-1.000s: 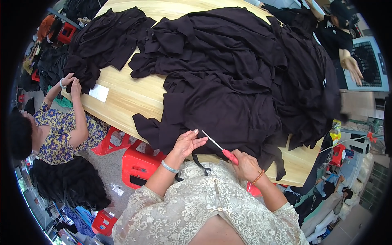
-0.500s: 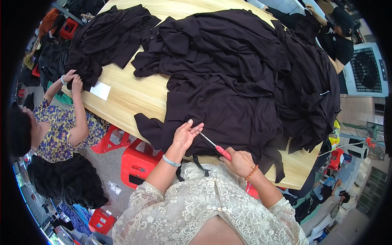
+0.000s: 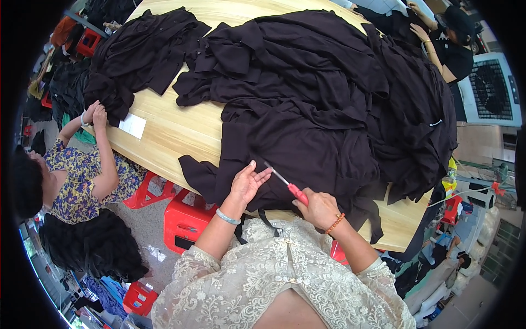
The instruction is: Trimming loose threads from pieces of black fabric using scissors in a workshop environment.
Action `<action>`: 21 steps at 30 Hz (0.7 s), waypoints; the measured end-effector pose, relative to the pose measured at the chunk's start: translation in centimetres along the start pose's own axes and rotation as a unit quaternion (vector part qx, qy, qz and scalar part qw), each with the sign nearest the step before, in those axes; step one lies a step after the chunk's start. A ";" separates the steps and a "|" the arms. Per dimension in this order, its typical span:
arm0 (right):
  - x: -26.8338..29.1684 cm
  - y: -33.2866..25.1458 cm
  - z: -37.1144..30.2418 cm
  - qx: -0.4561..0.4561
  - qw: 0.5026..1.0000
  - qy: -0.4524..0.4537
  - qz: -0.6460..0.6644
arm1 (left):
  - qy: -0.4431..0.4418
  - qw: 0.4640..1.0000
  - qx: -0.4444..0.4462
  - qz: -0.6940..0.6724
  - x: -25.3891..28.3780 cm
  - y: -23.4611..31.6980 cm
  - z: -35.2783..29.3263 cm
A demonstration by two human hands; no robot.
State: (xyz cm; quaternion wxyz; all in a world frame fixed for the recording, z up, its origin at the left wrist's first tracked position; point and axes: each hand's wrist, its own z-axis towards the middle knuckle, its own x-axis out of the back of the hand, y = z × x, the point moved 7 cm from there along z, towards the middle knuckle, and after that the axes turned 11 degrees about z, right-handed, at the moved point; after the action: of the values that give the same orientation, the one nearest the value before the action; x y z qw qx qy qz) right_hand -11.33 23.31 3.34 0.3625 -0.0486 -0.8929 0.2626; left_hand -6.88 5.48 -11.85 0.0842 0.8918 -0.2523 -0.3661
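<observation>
Red-handled tool [image 3: 298,194] sat in your right hand [image 3: 321,210], over dark garments [image 3: 301,148]

Your right hand was closed round the handle, its back turned upward, and the thin metal shaft pointed away from you, toward the upper left. Your left hand [image 3: 245,185] was open and held nothing — palm up, fingers loosely parted, the fingertips just beside the shaft. Whether they touched it could not be told from this view.

A pale bangle [image 3: 228,217] circled your left wrist, and a string of orange-brown beads [image 3: 336,223] circled your right. You wore a cream lace top [image 3: 268,274], with a black strap [image 3: 266,219] lying in front of it, between your forearms.

Crumpled, overlapping and folded, the dark garments spread across the light wooden table [image 3: 200,127]. At its left side lay a white sheet [image 3: 132,126], near a co-worker in a floral dress [image 3: 76,178] whose two hands were together at the edge of more dark cloth [image 3: 148,46]. Between that person and you stood a red stool [image 3: 189,219] — a heap of black fabric [image 3: 90,244] sat farther left. At the upper right, a person in a black top [image 3: 450,55] had both hands at dark cloth.
</observation>
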 end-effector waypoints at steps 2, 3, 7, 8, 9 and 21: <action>0.3 0.6 -0.2 -0.012 1.000 0.005 0.014 | 0.047 0.993 0.006 0.104 0.1 0.6 -1.0; 0.4 0.9 -0.5 0.002 0.999 0.014 0.040 | 0.060 0.985 -0.014 0.159 0.0 1.0 -1.7; 0.5 2.4 -2.1 0.031 0.997 0.032 0.061 | 0.055 0.805 -0.109 0.581 1.4 2.6 -4.9; 0.5 2.7 -2.5 0.042 0.997 0.036 0.055 | 0.029 0.732 -0.135 0.667 1.7 2.4 -5.6; 0.3 3.2 -2.8 0.035 0.998 0.019 0.055 | 0.044 0.671 -0.127 0.729 0.9 2.8 -6.9; 0.5 3.3 -4.9 0.073 0.997 -0.024 0.027 | 0.084 0.784 -0.082 0.610 1.7 -1.2 -6.9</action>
State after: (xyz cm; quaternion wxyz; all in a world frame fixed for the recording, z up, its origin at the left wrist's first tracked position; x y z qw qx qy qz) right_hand -8.77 28.41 4.95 0.3358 -0.0399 -0.8784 0.3378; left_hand -0.59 5.37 -8.37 0.3837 0.5691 -0.7042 -0.1815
